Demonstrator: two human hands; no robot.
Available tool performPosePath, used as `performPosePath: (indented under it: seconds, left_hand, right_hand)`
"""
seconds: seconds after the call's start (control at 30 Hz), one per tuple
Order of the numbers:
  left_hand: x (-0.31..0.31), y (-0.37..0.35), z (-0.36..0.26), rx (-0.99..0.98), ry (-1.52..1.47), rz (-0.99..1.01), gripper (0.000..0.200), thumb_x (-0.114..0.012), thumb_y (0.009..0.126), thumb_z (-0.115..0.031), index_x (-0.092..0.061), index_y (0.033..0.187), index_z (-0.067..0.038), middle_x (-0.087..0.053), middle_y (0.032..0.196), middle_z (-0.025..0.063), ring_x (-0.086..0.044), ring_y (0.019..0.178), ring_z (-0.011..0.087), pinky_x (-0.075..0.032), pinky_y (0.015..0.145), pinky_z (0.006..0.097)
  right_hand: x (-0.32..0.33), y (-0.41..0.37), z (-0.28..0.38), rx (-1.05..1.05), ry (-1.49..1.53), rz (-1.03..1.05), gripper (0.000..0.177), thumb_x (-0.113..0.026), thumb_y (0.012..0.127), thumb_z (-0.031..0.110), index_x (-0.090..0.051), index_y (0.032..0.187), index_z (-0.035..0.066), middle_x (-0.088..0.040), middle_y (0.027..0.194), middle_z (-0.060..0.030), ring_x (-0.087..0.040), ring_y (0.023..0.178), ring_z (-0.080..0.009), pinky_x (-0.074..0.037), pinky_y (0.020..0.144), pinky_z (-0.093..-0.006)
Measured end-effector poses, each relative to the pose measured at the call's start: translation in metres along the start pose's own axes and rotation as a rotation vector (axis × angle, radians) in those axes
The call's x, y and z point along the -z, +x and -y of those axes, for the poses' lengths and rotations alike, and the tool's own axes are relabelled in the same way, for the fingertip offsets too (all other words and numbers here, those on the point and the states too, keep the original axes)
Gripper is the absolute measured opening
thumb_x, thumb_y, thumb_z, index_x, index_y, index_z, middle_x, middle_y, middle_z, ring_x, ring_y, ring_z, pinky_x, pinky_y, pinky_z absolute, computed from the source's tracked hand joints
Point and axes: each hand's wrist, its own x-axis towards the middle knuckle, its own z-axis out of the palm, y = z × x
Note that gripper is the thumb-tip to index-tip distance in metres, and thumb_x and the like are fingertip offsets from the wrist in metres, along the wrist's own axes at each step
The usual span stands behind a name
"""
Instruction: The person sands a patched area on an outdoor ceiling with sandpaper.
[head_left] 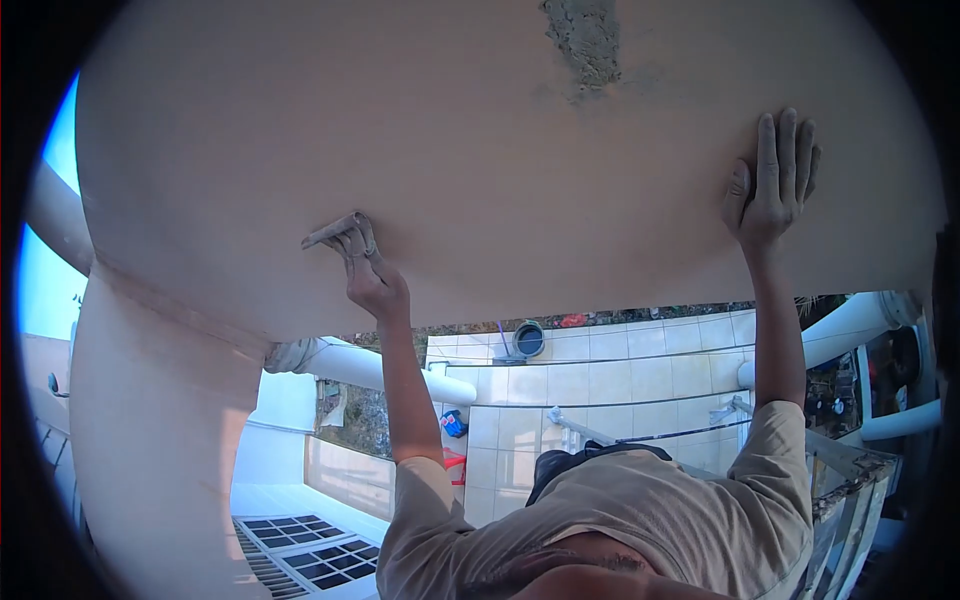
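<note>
My left hand is raised against a large beige plastered surface. Its fingers are bent around a thin, flat grey-brown piece, which is pressed to the surface; its exact kind is not clear. Over on the right, my right hand lies flat on the same surface with the fingers stretched upward and the thumb apart. Both hands look dusty. Between and above them, a rough patch of grey mortar stands out from the smoother plaster.
Below, a tiled floor holds a dark bucket, a blue item and a red plastic stool. White pipes run beneath the plastered surface. A ladder-like frame stands at my right, and a gridded window lies lower left.
</note>
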Motion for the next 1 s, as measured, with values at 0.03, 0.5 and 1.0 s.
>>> performPosePath:
  seconds: [0.03,0.5,1.0]
  left_hand:
    - [0.005,0.049,-0.004,0.035,0.014,0.0,0.033,-0.05,0.097,-0.008,-0.059,0.124,0.008,-0.063,0.12,0.0251,-0.063,0.108,0.0412,-0.053,0.086,0.0401]
    - [0.008,0.024,0.013,0.145,-0.046,-0.006,0.033,-0.049,0.096,-0.008,-0.06,0.124,0.006,-0.058,0.129,0.0248,-0.049,0.125,0.0464,-0.044,0.101,0.0497]
    - [-0.033,0.098,-0.142,0.009,-0.242,0.013,0.036,-0.057,0.091,-0.007,-0.061,0.125,0.002,-0.057,0.134,0.0203,-0.045,0.13,0.043,-0.037,0.109,0.053]
  right_hand:
    - [0.0,0.001,0.001,-0.003,0.006,-0.004,0.044,-0.043,0.1,0.032,-0.06,0.131,0.006,-0.053,0.141,-0.0122,-0.037,0.14,-0.0319,-0.018,0.119,-0.0461]
    - [0.001,0.004,0.007,0.054,-0.025,0.008,0.049,-0.038,0.102,0.033,-0.053,0.136,0.001,-0.047,0.145,-0.0161,-0.034,0.142,-0.0319,-0.021,0.118,-0.0466]
    - [0.009,-0.001,0.004,0.017,-0.093,0.107,0.05,-0.037,0.101,0.03,-0.052,0.136,-0.003,-0.046,0.145,-0.0197,-0.032,0.142,-0.0375,-0.018,0.117,-0.0492]
